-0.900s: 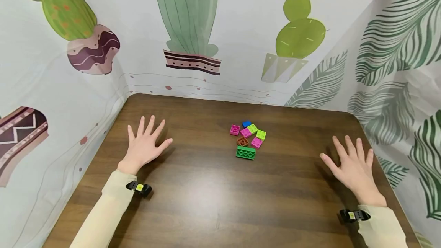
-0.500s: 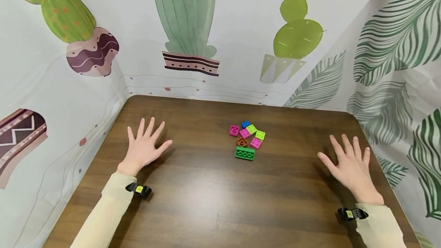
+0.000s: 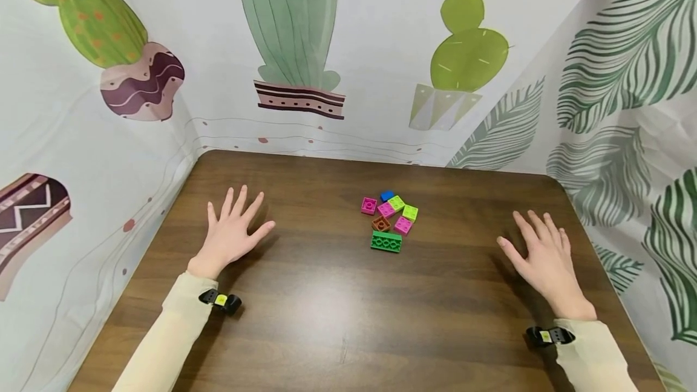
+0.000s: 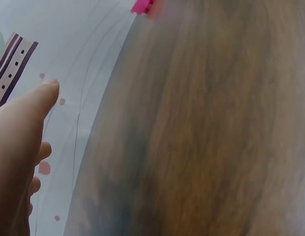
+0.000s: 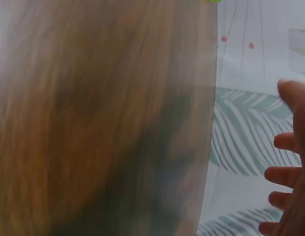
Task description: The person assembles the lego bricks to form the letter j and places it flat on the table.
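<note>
Several toy building bricks lie in a loose cluster at the back middle of the brown table (image 3: 327,331). Nearest in the cluster is a long green brick (image 3: 386,242), studs hidden and hollow underside showing. Behind it sit a brown brick (image 3: 380,224), a pink brick (image 3: 403,225), another pink brick (image 3: 369,205) and a blue brick (image 3: 387,196). Two lime bricks, one of them a lime brick (image 3: 410,213) at the right, complete the group. My left hand (image 3: 231,235), fingers spread, is left of the bricks and holds nothing. My right hand (image 3: 547,259), also empty, is at the right with fingers extended.
A white cloth (image 3: 381,47) printed with cacti and leaves rises behind the table and along both sides. Each wrist carries a black strap camera, the left camera (image 3: 220,300) and the right camera (image 3: 550,336).
My right hand has shifted a little to the left, its fingers closer together. My left hand has moved very slightly right. The bricks keep their arrangement.
</note>
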The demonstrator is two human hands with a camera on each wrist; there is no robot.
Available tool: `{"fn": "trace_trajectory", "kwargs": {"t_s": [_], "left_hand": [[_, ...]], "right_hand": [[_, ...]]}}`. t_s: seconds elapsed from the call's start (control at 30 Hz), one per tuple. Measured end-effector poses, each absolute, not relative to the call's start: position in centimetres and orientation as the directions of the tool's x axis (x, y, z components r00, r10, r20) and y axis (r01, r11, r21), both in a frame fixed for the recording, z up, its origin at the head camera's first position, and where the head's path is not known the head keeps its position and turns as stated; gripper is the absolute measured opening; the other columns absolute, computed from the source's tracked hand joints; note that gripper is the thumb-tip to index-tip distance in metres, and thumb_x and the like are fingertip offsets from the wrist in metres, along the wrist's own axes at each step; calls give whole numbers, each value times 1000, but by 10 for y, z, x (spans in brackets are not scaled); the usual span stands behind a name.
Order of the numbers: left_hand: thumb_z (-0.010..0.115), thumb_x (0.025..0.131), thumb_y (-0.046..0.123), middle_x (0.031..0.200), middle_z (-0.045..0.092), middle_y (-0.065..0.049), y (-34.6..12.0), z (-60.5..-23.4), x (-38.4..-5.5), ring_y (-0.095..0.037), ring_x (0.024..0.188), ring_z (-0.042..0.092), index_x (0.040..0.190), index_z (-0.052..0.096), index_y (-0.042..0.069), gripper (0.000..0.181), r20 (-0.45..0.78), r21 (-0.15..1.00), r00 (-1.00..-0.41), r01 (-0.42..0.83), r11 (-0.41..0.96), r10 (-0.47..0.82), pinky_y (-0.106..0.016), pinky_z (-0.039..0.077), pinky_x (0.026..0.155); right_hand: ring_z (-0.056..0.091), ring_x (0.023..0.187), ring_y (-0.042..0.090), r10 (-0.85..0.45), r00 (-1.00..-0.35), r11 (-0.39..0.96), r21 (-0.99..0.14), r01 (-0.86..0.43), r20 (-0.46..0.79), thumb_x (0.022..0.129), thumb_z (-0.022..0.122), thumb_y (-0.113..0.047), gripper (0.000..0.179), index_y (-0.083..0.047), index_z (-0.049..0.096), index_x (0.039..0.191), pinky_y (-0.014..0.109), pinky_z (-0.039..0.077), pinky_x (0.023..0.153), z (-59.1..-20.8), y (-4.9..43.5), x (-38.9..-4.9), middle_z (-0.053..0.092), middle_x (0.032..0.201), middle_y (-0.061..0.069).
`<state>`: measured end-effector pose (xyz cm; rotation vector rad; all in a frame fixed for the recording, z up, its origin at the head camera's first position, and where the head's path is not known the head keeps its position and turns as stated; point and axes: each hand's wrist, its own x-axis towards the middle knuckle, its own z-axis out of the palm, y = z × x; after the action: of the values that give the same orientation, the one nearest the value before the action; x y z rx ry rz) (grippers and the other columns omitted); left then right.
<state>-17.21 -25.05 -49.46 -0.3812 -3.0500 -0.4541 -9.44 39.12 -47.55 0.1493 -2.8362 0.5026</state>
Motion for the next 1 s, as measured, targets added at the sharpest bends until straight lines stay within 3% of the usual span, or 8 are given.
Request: {"fn": "trace_trajectory", "kwargs": {"t_s": [0.17, 0.37, 0.57, 0.73, 0.83, 1.0], "left_hand": [[53, 99, 67, 172, 15, -19, -240, -494, -171, -45, 158, 6, 165, 32, 20, 83, 56, 372, -965, 258, 892, 256, -80, 3, 113], [63, 102, 50, 167, 29, -23, -224, -499, -168, -47, 153, 22, 157, 46, 13, 68, 124, 501, -949, 313, 807, 291, -77, 20, 111], [66, 102, 25, 150, 50, -22, -205, -507, -164, -43, 137, 45, 143, 59, 5, 46, 223, 569, -916, 400, 718, 334, -62, 37, 110], [67, 102, 18, 129, 64, -16, -187, -508, -160, -29, 111, 63, 135, 65, 3, 37, 253, 636, -910, 413, 652, 329, -48, 54, 91], [67, 102, 17, 121, 68, -12, -175, -509, -158, -23, 101, 68, 132, 67, 3, 33, 249, 675, -908, 412, 612, 337, -42, 58, 82], [66, 103, 19, 117, 70, -8, -157, -511, -153, -20, 100, 69, 130, 68, 5, 30, 235, 691, -898, 423, 586, 371, -38, 58, 82]], "right_hand": [[43, 131, 57, -63, -937, 896, -393, -205, 344, 103, 64, -28, 49, 2, 57, 141, 73, 31, 102, -477, 377, -97, 53, 138, 35], [61, 103, 41, -85, -949, 868, -446, -220, 303, 104, 63, -22, 33, -1, 65, 129, 58, 48, 81, -474, 355, -98, 68, 116, 23], [68, 87, 26, -158, -943, 851, -445, -280, 292, 103, 65, -20, 21, -6, 72, 116, 48, 54, 75, -477, 332, -102, 73, 103, 8], [64, 80, 13, -218, -935, 811, -481, -334, 281, 102, 66, -15, 14, -7, 74, 111, 36, 54, 70, -479, 314, -107, 73, 96, 0], [63, 80, 11, -243, -935, 788, -510, -345, 258, 102, 66, -14, 14, -7, 74, 110, 34, 53, 70, -480, 303, -110, 74, 96, -1], [64, 82, 13, -276, -941, 768, -545, -337, 194, 104, 65, -19, 17, -8, 74, 112, 38, 55, 74, -481, 282, -116, 75, 100, 0]]}}
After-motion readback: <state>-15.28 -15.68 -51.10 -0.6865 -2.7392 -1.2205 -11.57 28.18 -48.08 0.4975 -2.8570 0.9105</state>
